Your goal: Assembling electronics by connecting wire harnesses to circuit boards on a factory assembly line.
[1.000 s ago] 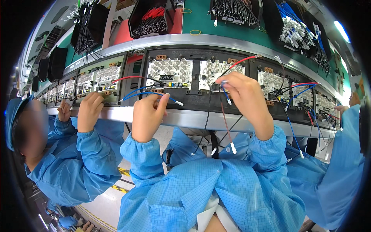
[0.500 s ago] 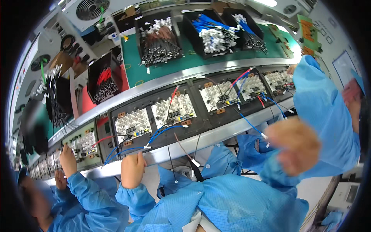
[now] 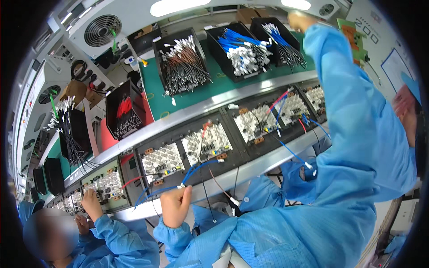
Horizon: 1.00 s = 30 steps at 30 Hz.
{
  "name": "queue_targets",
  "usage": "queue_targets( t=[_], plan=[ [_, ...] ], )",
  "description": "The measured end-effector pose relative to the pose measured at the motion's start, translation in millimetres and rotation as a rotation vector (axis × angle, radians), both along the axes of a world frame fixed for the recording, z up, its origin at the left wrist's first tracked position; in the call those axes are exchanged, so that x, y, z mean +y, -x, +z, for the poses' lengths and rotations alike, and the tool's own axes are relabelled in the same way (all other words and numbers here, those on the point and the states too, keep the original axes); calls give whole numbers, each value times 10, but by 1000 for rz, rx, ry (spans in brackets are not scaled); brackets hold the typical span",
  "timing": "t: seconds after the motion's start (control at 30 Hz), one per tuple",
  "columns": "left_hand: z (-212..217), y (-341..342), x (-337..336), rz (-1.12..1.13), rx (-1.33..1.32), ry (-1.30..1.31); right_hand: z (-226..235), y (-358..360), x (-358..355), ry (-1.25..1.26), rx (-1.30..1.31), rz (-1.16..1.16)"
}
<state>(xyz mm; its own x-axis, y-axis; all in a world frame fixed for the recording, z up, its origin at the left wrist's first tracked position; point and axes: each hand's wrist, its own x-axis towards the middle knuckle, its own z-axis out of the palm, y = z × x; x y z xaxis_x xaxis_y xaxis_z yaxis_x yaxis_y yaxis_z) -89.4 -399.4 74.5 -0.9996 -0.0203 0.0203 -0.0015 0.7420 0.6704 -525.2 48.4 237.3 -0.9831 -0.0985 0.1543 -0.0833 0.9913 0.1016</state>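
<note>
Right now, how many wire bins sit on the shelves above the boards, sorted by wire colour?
Bin of red wires: 1
Bin of black wires: 1
Bin of brown and black wires: 1
Bin of blue wires: 1
Bin of blue and black wires: 1
Total: 5
Darker bins far left are too dim to count.

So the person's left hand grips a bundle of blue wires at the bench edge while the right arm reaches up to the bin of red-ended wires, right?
Not quite. The head view shows the right hand raised to the bins of blue wires at the top right; the bin of red-ended wires sits far to the left. The left hand does grip the blue wires at the bench edge.
</note>
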Motion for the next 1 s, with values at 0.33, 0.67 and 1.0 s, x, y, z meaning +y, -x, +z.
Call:
queue_targets(
  t=[0.33, 0.67, 1.0],
  plan=[
    [-569, -77, 81, -54, 642, -189, -807, 14, 842, -40, 26, -295],
    [-514, 10, 94, -87, 658, -148, -744, -36, 837, 120, 188, -311],
    [-490, -5, 26, -180, 667, -234, -613, 5, 1049, 318, 374, -346]
  ],
)
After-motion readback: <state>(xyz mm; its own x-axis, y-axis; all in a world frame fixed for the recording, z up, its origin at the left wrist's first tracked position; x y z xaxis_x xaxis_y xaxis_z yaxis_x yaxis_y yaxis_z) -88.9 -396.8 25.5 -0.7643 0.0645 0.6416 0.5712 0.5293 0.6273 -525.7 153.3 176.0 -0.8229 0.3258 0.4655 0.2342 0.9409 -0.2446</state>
